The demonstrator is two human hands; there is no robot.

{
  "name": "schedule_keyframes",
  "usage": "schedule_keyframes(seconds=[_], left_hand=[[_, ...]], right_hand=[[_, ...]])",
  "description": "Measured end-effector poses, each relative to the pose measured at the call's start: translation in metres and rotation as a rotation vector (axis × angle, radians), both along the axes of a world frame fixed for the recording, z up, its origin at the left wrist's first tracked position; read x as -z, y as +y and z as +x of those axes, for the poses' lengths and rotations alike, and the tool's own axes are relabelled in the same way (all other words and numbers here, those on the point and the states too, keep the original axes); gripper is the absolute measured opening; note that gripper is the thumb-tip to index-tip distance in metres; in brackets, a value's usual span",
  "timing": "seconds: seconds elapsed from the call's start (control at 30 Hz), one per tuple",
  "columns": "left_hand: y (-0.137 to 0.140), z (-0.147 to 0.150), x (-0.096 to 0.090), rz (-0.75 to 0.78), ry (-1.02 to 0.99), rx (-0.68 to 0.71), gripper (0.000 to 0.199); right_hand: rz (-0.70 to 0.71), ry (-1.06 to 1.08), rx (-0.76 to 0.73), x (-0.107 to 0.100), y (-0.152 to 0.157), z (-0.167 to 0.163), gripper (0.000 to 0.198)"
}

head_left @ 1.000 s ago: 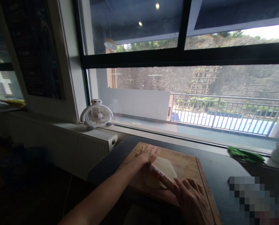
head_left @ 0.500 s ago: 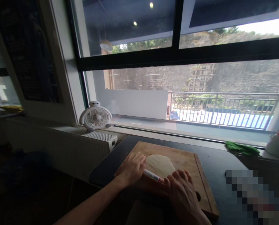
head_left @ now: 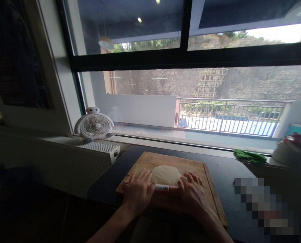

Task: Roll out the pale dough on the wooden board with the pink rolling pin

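Observation:
A flat, rounded sheet of pale dough (head_left: 166,174) lies on a wooden cutting board (head_left: 194,164). Along the dough's near edge runs a rolling pin (head_left: 162,187), with a white and red label showing at its middle. My left hand (head_left: 139,189) is closed over the pin's left part, and its end sticks out a little past that hand. On the other side my right hand (head_left: 192,191) is closed over the right part, fingers bent forward beside the dough. Both palms hide much of the pin.
The board rests on a dark table (head_left: 115,175) below a large window. A white fan (head_left: 97,125) stands on the sill at left, above a radiator (head_left: 100,155). At right are a green cloth (head_left: 250,156), a whitish pot (head_left: 291,152) and a pixelated area.
The rolling pin has swung from a slant to nearly level across the view. My right hand has moved up and away from me, alongside the dough. The whole view has shifted slightly.

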State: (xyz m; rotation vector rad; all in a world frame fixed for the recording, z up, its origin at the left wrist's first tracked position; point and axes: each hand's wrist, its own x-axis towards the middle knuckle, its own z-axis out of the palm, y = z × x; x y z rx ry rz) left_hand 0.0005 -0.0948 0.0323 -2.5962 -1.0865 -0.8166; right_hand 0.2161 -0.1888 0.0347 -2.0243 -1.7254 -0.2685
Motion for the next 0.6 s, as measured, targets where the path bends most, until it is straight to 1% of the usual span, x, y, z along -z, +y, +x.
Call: schedule_keyframes(seconds=[0.1,0.17,0.23,0.33,0.43,0.53,0.6], left_hand=[[-0.013,-0.006,0.002,0.022,-0.009,0.024,0.042],[-0.012,-0.005,0.002,0.022,-0.016,0.023,0.042],[-0.003,0.002,0.0,0.01,-0.027,0.004,0.041],[0.019,0.018,-0.007,-0.037,-0.026,-0.044,0.038],[0.039,0.031,-0.013,-0.102,-0.005,-0.106,0.034],[0.042,0.033,-0.014,-0.125,0.002,-0.131,0.035],[0.033,0.027,-0.013,-0.103,0.003,-0.087,0.036]], right_hand=[[0.001,-0.002,-0.006,0.009,-0.017,-0.007,0.04],[-0.012,0.004,0.01,0.008,-0.017,-0.009,0.04],[-0.043,0.013,0.039,0.001,-0.006,-0.006,0.041],[-0.126,0.034,0.076,-0.015,0.02,0.004,0.041],[-0.17,0.042,0.071,-0.026,0.043,0.014,0.037],[-0.167,0.045,0.064,-0.027,0.048,0.018,0.037],[-0.161,0.05,0.063,-0.021,0.041,0.015,0.04]])
